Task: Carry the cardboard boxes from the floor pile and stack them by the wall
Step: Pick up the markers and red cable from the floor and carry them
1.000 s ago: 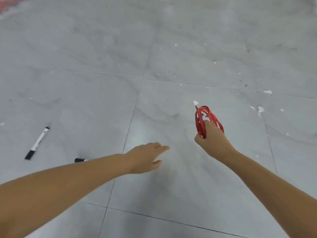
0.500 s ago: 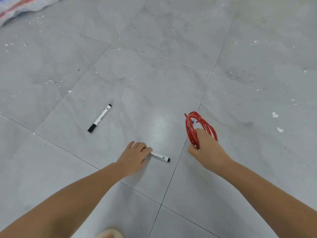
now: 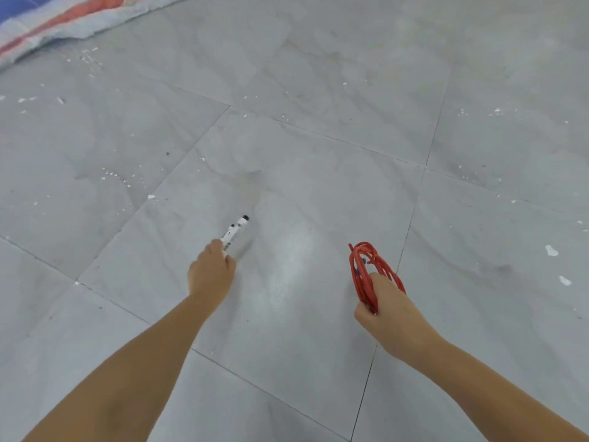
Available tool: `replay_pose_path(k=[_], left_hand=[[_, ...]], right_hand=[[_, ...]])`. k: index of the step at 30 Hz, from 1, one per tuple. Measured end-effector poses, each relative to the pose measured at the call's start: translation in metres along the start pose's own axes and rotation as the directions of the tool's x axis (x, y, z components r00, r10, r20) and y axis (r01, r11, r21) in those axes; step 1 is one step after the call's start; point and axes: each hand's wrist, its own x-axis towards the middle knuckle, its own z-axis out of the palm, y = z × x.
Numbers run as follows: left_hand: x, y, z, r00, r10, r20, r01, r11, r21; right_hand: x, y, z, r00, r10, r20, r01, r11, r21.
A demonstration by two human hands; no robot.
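My left hand (image 3: pixel 210 272) holds a white marker (image 3: pixel 235 231) with its fingers curled around the lower end. The marker points away from me and a little to the right, and its black end is at the top. It casts a soft shadow on the floor (image 3: pixel 318 122) just to its right. I cannot tell if the marker is lifted fully from the tiles or if it touches them.

My right hand (image 3: pixel 390 314) grips a coil of red cable (image 3: pixel 366 269). The loops stand up out of my fist, and something small and blue shows inside them. My two hands are well apart, with a bright reflection on the tile between them.

The floor is made of large grey tiles with thin dark joints. Small white chips (image 3: pixel 554 250) lie scattered on it, more of them toward the left edge and near the right edge. At the far left corner of the floor lies a woven sack (image 3: pixel 47 23) with white, red and blue stripes, partly cut by the picture.

The cardboard boxes are not in my view, and the wall also is not.
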Motion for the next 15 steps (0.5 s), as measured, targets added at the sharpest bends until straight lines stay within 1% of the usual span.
replay_pose_path(k=[1,3,5,8,12,14,15], left_hand=[[0.01,-0.007,0.0,1.0,-0.006,0.001,0.006,0.999,0.049],[0.021,-0.017,0.004,0.997,-0.053,0.061,0.043,0.987,0.154],[0.023,-0.024,0.012,0.988,-0.103,0.114,0.078,0.975,0.206],[0.018,-0.025,0.021,0.985,-0.128,0.118,0.103,0.975,0.196],[0.012,-0.022,0.02,0.99,-0.049,0.129,0.021,0.978,0.209],[0.005,-0.015,0.018,0.992,-0.016,0.127,-0.003,0.99,0.144],[-0.001,-0.009,0.016,0.993,-0.008,0.114,0.0,0.997,0.075]], right_hand=[[0.0,-0.002,0.001,1.0,0.008,0.0,-0.008,1.0,0.012],[0.0,-0.004,0.004,1.0,0.014,0.003,-0.014,1.0,0.018],[-0.001,-0.006,0.006,1.0,0.018,0.002,-0.018,1.0,0.024],[-0.003,-0.006,0.007,1.0,0.027,0.001,-0.027,0.999,0.039],[-0.007,-0.005,0.002,0.999,0.03,-0.013,-0.03,0.998,0.05],[-0.01,-0.004,-0.001,1.0,0.019,-0.019,-0.018,0.998,0.054],[-0.012,-0.002,-0.003,1.0,0.01,-0.022,-0.009,0.999,0.052]])
